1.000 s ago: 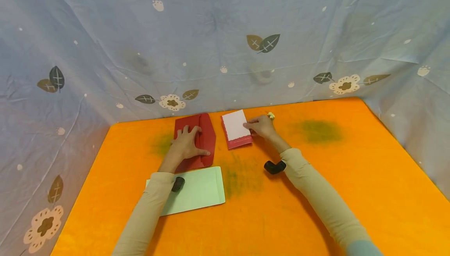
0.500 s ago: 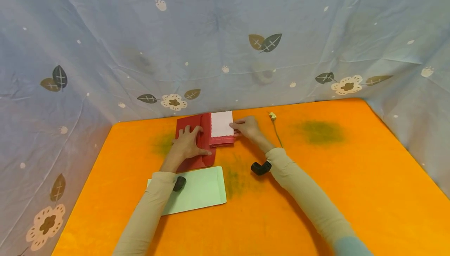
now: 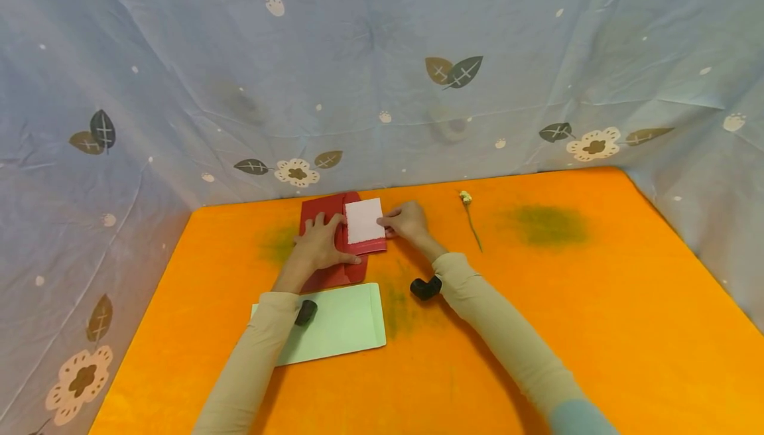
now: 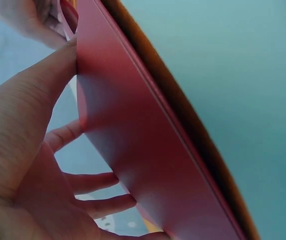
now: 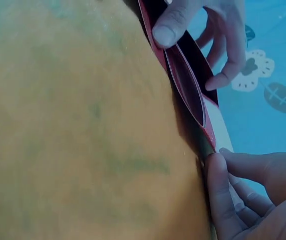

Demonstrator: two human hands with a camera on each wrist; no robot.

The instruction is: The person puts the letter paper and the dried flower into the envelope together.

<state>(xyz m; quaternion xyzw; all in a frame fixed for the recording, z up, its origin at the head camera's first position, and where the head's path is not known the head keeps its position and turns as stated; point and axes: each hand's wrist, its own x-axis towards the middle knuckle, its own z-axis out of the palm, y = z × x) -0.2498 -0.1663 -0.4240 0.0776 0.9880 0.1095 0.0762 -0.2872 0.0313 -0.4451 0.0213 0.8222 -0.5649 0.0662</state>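
A red envelope [image 3: 319, 276] lies at the back left of the table, its flap side facing right. My left hand [image 3: 318, 246] rests on it with fingers spread, the thumb near the flap; in the left wrist view the fingertips [image 4: 125, 200] touch the envelope's surface. My right hand [image 3: 408, 221] pinches the right edge of a folded card [image 3: 364, 221], white with a red-pink lower border. The card's left edge overlaps the envelope's opening side, close to the left fingers. In the right wrist view the folded card [image 5: 185, 85] bows open between the two hands.
A pale green envelope [image 3: 340, 325] lies in front of the red one, partly under the left forearm. To the right, a small yellowish flower [image 3: 467, 203] on a thin stem lies on the orange tablecloth [image 3: 597, 302]. A patterned curtain [image 3: 382, 77] borders the table's back.
My right hand has carried the card leftward from beside the red envelope until it overlaps the envelope's right part. My left hand has stayed on the envelope. The flower stem has come into view.
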